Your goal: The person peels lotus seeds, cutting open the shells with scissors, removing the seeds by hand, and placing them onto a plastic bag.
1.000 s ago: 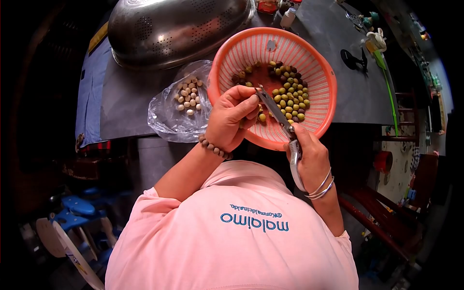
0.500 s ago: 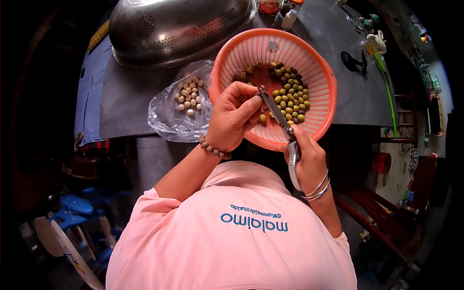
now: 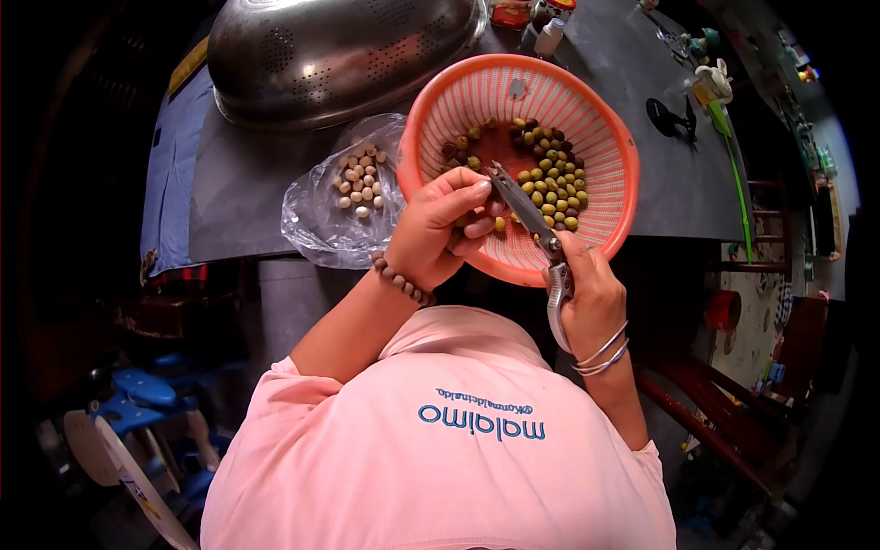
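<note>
An orange plastic basket holds several small round seeds, green, yellow and dark brown. Over its near side, my right hand grips metal shears by the grey handle, blades pointing up and left. My left hand is closed in a pinch beside the blade tips; whatever it holds is mostly hidden by the fingers. To the left lies a clear plastic bag with several pale, whitish seeds on it.
A large perforated metal colander rests upside down at the back left of the grey table. Small jars and a white bottle stand behind the basket. A black stand and a green stick are at the right.
My left hand has shifted slightly down and left, its fingers repositioned near the blade tips. My right hand has moved slightly right, with the shears handle looking more spread.
</note>
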Motion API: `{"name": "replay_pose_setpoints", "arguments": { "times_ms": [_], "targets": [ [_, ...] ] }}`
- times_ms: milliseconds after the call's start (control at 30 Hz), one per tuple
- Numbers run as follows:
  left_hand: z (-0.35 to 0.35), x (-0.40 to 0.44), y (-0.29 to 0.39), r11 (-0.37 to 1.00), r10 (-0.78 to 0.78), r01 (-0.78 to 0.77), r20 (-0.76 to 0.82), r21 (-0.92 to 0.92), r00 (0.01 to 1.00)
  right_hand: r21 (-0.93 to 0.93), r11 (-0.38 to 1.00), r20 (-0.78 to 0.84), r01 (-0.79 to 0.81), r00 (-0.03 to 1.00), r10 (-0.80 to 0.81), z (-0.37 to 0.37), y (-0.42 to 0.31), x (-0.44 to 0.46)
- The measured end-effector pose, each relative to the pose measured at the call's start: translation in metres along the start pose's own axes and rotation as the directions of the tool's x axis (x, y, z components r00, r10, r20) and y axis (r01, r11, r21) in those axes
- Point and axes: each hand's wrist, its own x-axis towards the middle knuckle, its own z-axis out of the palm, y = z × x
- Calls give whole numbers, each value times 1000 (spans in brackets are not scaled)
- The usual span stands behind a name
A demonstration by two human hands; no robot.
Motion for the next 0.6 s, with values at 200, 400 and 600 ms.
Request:
{"name": "replay_pose_setpoints", "arguments": {
  "times_ms": [200,400,600],
  "targets": [
    [2,-2,-2,974,115,-118,23,196,993,340,939,95,-60,995,30,-6,-2,1],
    [-2,1,-3,897,198,-211,74,388,977,428,869,293,-250,947,128,-17,-8,4],
    [-2,-3,-6,979,25,-57,163,194,986,292,936,163,-197,974,154,-9,-1,3]
  ]
}}
